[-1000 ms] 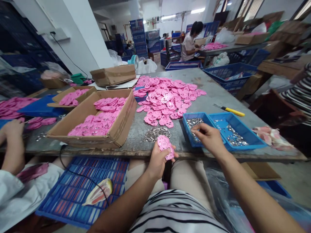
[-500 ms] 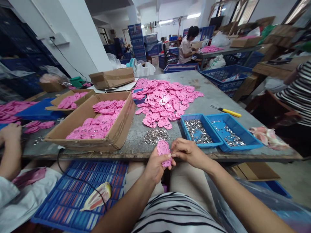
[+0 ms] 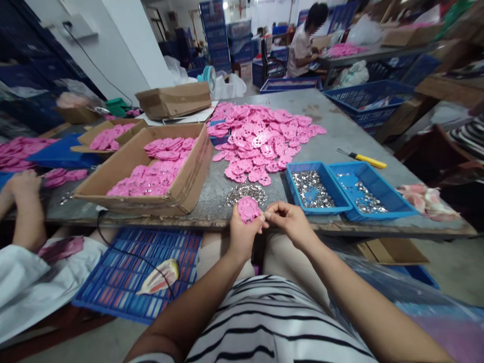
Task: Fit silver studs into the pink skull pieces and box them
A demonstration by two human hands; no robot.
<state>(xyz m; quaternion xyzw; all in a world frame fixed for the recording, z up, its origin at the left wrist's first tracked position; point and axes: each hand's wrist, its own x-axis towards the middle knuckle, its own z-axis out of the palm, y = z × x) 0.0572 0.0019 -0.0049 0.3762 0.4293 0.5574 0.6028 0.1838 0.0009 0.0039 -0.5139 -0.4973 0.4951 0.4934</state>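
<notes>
With the held piece as the clock's centre, a grey, worn-edged worktable (image 3: 336,126) stretches away towards twelve. At ten o'clock stands an open brown cardboard box (image 3: 192,186) of pink pieces; at twelve, a loose heap of flat pink openwork pieces (image 3: 257,141). Near three o'clock, two blue rectangular plastic trays (image 3: 330,209) hold small silvery parts. The left hand (image 3: 242,237) grips one pink, rounded, flat piece (image 3: 247,205) at the table's near edge. The right hand (image 3: 289,222) has thumb and fingertips pinched together beside its four o'clock edge; whether they hold anything cannot be told. Just beyond, at twelve, lie scattered tiny shiny metal parts (image 3: 247,191).
</notes>
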